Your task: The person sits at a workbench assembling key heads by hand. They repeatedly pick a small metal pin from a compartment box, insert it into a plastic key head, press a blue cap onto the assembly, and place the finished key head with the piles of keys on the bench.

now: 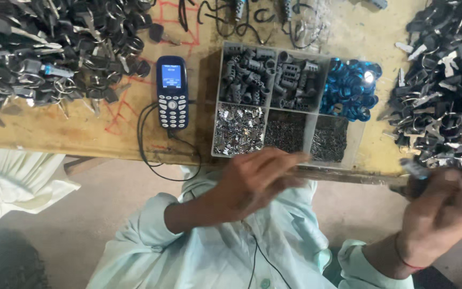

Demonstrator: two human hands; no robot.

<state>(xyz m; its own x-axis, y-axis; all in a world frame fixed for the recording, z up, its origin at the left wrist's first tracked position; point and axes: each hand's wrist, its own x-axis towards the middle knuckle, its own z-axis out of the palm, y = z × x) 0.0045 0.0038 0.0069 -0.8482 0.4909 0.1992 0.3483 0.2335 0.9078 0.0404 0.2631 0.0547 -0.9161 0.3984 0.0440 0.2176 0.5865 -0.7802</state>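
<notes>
My left hand (263,176) is blurred by motion just below the front edge of a clear compartment tray (216,101), its fingers stretched out close together; whether it holds anything I cannot tell. At the right edge my right hand (445,200), blurred too, grips a small dark key with a metal blade (415,169) beside a heap of black-headed keys (439,91). The tray holds grey plastic parts (249,75), blue rings (348,88), shiny metal clips (239,128) and small dark pins (328,138).
A second large heap of keys and rings (54,53) covers the table's left. A dark blue keypad phone (172,91) with a lit screen lies beside the tray, its black cable (145,150) looping over the table edge. White cloth (12,182) is at the lower left.
</notes>
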